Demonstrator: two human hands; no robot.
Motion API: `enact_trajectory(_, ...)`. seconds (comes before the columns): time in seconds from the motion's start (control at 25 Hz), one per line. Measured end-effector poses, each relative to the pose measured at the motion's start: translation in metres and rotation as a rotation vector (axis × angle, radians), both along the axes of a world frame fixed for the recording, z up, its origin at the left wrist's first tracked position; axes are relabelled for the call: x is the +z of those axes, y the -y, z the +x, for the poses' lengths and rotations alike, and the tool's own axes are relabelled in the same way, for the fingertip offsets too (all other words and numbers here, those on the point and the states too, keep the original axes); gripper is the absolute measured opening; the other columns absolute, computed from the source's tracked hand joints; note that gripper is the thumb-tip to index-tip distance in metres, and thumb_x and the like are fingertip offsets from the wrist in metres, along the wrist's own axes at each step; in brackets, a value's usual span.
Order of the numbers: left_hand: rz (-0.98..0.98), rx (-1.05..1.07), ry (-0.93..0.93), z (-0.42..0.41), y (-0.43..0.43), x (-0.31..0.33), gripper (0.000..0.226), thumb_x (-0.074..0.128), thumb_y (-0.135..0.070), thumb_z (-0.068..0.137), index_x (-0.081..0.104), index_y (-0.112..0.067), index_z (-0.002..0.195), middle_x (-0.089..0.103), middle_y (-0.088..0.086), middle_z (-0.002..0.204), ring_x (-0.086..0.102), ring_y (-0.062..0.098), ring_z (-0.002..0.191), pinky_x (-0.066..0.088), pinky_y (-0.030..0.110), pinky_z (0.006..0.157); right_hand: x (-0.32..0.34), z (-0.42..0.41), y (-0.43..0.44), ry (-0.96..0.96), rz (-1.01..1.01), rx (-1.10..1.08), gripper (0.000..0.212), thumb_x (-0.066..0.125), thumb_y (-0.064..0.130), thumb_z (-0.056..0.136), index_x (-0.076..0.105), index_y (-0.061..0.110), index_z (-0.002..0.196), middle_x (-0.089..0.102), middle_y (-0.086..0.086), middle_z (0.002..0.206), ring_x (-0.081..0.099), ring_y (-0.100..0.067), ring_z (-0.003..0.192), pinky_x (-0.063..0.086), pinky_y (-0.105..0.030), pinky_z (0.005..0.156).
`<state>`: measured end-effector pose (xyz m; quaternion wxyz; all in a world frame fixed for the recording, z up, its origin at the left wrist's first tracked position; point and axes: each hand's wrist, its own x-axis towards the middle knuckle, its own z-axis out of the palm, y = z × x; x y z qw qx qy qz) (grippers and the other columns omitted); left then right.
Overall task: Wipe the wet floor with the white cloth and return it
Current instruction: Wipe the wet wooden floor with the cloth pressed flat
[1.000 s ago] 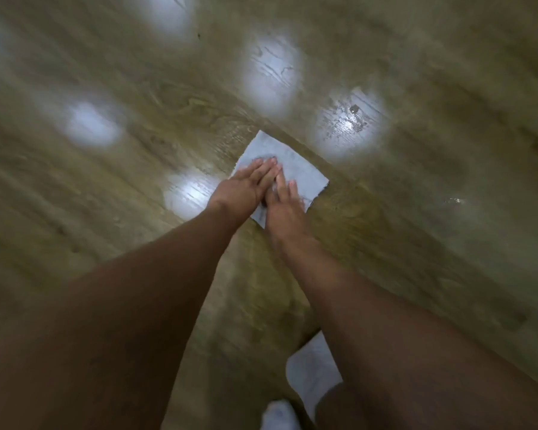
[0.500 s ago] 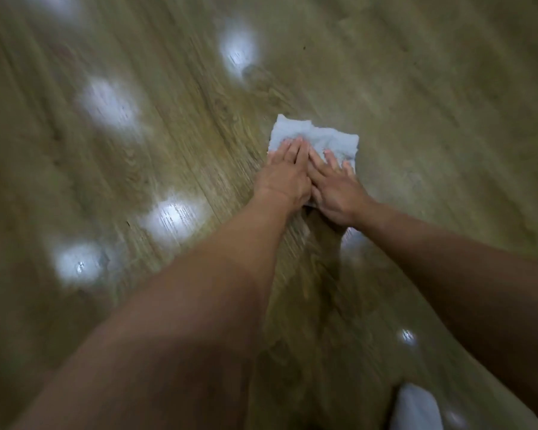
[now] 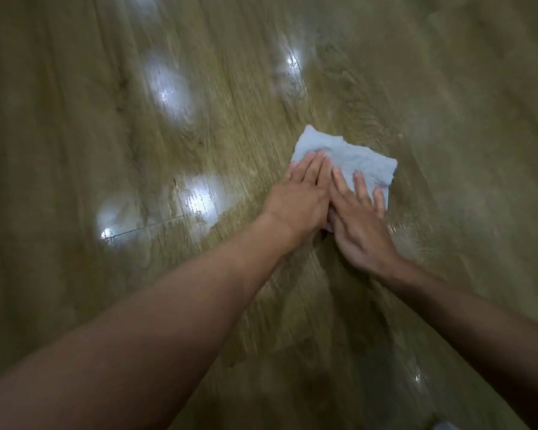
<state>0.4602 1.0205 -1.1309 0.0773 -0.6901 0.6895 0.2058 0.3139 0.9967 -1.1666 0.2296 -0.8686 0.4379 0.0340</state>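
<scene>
The white cloth [image 3: 353, 154] lies crumpled flat on the wood-look floor [image 3: 112, 274], right of centre. My left hand [image 3: 298, 198] presses down on its near left part, fingers straight and together. Beside it, touching it, my right hand [image 3: 361, 223] lies flat on the cloth's near right part with the fingers slightly spread. Both hands hold the cloth against the floor and cover its near edge. A wet sheen [image 3: 199, 201] shines on the boards just left of my left hand.
Bright glare spots [image 3: 170, 88] lie on the floor to the left and beyond the cloth. A plank seam [image 3: 149, 226] runs near the lower-left glare. A small pale object [image 3: 444, 426] shows at the bottom right edge. The view is blurred by motion.
Both hands have slid the cloth across the floor. It has shifted to the right in the view and looks more spread than half a second ago. The glare spots have shifted.
</scene>
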Motion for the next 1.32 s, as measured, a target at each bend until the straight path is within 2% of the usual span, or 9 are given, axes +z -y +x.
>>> enact_trajectory(0.2, 0.001, 0.234, -0.055, 0.018, 0.039, 0.004, 0.057, 0.018, -0.019, 0.103, -0.005, -0.001, 0.152, -0.01, 0.012, 0.161, -0.01, 0.024, 0.149, -0.002, 0.039, 0.121, -0.002, 0.047, 0.051, -0.061, -0.122, -0.016, 0.06, 0.026, 0.023, 0.1, 0.002, 0.028, 0.155, 0.002, 0.008, 0.163, -0.008, -0.023, 0.149, -0.007, -0.046, 0.117)
enact_trajectory(0.4, -0.097, 0.127, 0.036, 0.029, -0.109, -0.009, 0.059, 0.008, -0.02, 0.097, -0.005, -0.002, 0.151, -0.009, 0.017, 0.16, -0.011, 0.028, 0.148, -0.008, 0.04, 0.121, -0.001, 0.035, -0.081, 0.033, -0.05, 0.201, 0.056, 0.019, 0.032, 0.102, 0.0, 0.027, 0.154, -0.001, 0.009, 0.162, -0.016, -0.019, 0.147, -0.011, -0.041, 0.118)
enact_trajectory(0.48, -0.059, 0.209, 0.104, 0.047, -0.159, -0.015, 0.064, -0.001, -0.023, 0.09, -0.006, -0.003, 0.151, -0.01, 0.014, 0.16, -0.012, 0.025, 0.148, -0.008, 0.037, 0.121, -0.006, 0.053, -0.112, 0.025, -0.074, 0.361, 0.056, 0.016, 0.034, 0.101, 0.003, 0.024, 0.155, 0.002, 0.008, 0.162, -0.013, -0.022, 0.148, -0.01, -0.043, 0.118)
enact_trajectory(0.56, -0.047, 0.393, 0.101, 0.076, -0.159, -0.019, 0.062, 0.011, -0.023, 0.095, -0.004, -0.003, 0.152, -0.008, 0.013, 0.161, -0.01, 0.023, 0.149, -0.003, 0.037, 0.122, -0.009, 0.101, -0.095, 0.036, -0.115, 0.446, 0.056, 0.02, 0.033, 0.101, 0.009, 0.023, 0.154, 0.009, 0.006, 0.162, -0.004, -0.027, 0.149, -0.005, -0.046, 0.117)
enact_trajectory(0.68, -0.06, 0.612, 0.05, 0.121, -0.131, -0.014, 0.062, 0.023, -0.023, 0.1, -0.004, 0.0, 0.151, -0.007, 0.014, 0.161, -0.008, 0.025, 0.149, 0.002, 0.039, 0.122, -0.007, 0.173, -0.06, 0.013, -0.076, 0.487, 0.054, 0.025, 0.032, 0.103, 0.008, 0.027, 0.155, 0.007, 0.007, 0.162, -0.003, -0.027, 0.15, -0.004, -0.047, 0.116)
enact_trajectory(0.8, -0.01, 0.597, 0.08, 0.125, -0.15, -0.009, 0.065, 0.025, -0.024, 0.099, -0.005, 0.002, 0.151, -0.007, 0.015, 0.16, -0.008, 0.028, 0.149, 0.002, 0.04, 0.122, -0.005, 0.171, -0.08, 0.018, -0.121, 0.496, 0.054, 0.025, 0.03, 0.104, 0.008, 0.026, 0.155, 0.007, 0.008, 0.162, -0.003, -0.026, 0.15, -0.003, -0.047, 0.118)
enact_trajectory(1.0, -0.077, 0.61, 0.183, 0.076, -0.281, -0.021, 0.068, 0.017, -0.023, 0.09, -0.003, -0.002, 0.152, -0.005, 0.014, 0.161, -0.007, 0.026, 0.149, -0.004, 0.045, 0.12, -0.007, 0.12, -0.197, 0.098, -0.032, 0.668, 0.055, 0.023, 0.028, 0.102, 0.011, 0.018, 0.154, 0.008, 0.004, 0.162, -0.008, -0.028, 0.148, -0.013, -0.044, 0.116)
enact_trajectory(1.16, -0.025, 0.82, 0.212, 0.139, -0.297, -0.024, 0.065, 0.021, -0.022, 0.095, -0.003, -0.004, 0.152, -0.004, 0.009, 0.161, -0.005, 0.022, 0.149, -0.005, 0.05, 0.117, 0.002, 0.218, -0.189, 0.062, -0.014, 0.814, 0.06, 0.032, 0.031, 0.104, 0.006, 0.015, 0.154, 0.003, -0.003, 0.163, 0.001, -0.028, 0.149, -0.001, -0.048, 0.118)
enact_trajectory(1.32, 0.044, 0.896, 0.245, 0.213, -0.29, -0.021, 0.068, 0.027, -0.034, 0.1, -0.005, -0.005, 0.152, -0.005, 0.009, 0.161, -0.006, 0.021, 0.149, -0.007, 0.051, 0.118, 0.005, 0.29, -0.183, -0.014, -0.158, 0.834, 0.06, 0.024, 0.043, 0.103, 0.007, 0.017, 0.155, 0.001, -0.002, 0.163, -0.002, -0.027, 0.149, -0.002, -0.048, 0.119)
